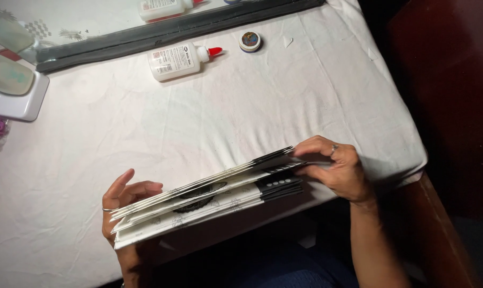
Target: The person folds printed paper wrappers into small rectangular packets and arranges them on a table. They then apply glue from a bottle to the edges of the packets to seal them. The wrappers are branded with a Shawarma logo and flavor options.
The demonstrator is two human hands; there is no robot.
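Held over the near edge of the counter (209, 112): a stack of folded white sheets (209, 200) with black ends, long axis running from near left up toward the right, black ends pointing right. Left hand (125, 205) cupped behind the left end, fingers open against it. Right hand (334, 168) pinching the top sheets at the right end, grip clenched on them. Spread beneath, a creased white cloth. Farther back, a glue bottle (178, 60) lying on its side, red cap pointing right; just beside it a small round tin (250, 41), lid on, contents unseen. Along the far edge, a dark strip (177, 26). Dark room at right.
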